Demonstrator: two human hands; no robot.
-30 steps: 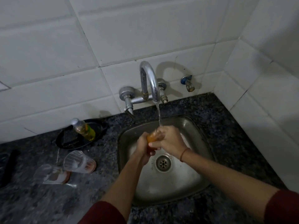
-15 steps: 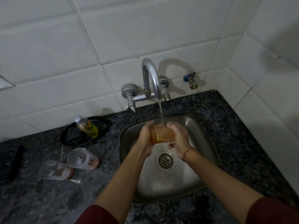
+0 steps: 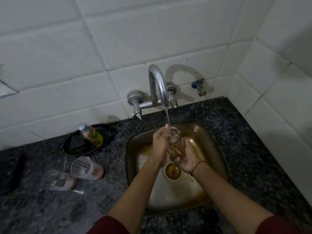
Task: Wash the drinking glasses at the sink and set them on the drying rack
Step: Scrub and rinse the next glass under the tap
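At nine o'clock, two ribbed clear glasses (image 3: 86, 168) lie sideways on the speckled granite surface (image 3: 244, 149). Over the steel sink (image 3: 214, 156), the left hand (image 3: 160, 146) and right hand (image 3: 187, 159) curl their fingers around a glass (image 3: 176, 142), under the curved tap (image 3: 158, 85) at twelve o'clock.

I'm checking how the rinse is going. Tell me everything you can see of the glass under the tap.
The glass is clear with an amber tint, held over the sink in both hands. The right hand cups its lower part from beneath; the left hand is on its left side near the rim. It tilts, mouth up toward the tap, whose stream lands at the rim.
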